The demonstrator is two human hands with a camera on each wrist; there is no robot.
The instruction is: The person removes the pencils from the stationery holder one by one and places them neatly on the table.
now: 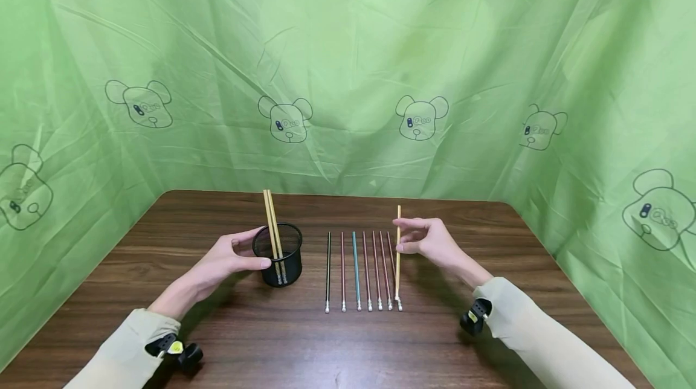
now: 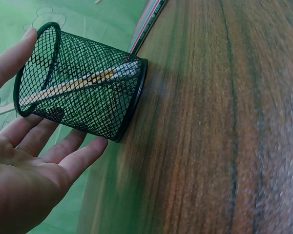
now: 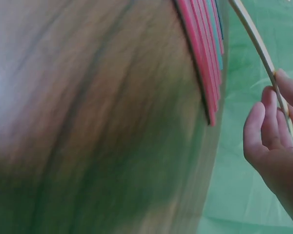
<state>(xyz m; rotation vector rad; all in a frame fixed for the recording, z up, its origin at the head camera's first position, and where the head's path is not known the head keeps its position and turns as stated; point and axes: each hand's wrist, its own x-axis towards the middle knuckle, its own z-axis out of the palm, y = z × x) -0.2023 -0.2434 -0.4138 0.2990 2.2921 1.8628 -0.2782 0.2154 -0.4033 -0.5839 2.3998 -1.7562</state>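
Observation:
My left hand point(image 1: 225, 259) holds a black mesh pen cup point(image 1: 293, 267) from its left side, thumb near the rim and fingers around the far side. Two yellow pencils point(image 1: 270, 214) lean inside the cup, eraser ends down. My right hand point(image 1: 437, 245) pinches another yellow pencil point(image 1: 399, 271) between thumb and fingers. That pencil stands nearly upright, its eraser end low beside the rightmost pencil of a row. In the right wrist view the held pencil point(image 3: 256, 39) slants past the fingertips. The row's black pencil point(image 1: 328, 271), teal pencil point(image 1: 356, 271) and several dark red pencils point(image 1: 367, 271) lie between my hands.
Everything is on a dark wood-grain table point(image 1: 304, 353). The row's silver ferrules and eraser ends point towards me. Green fabric point(image 1: 353, 63) with printed bear heads hangs behind the table and along both sides.

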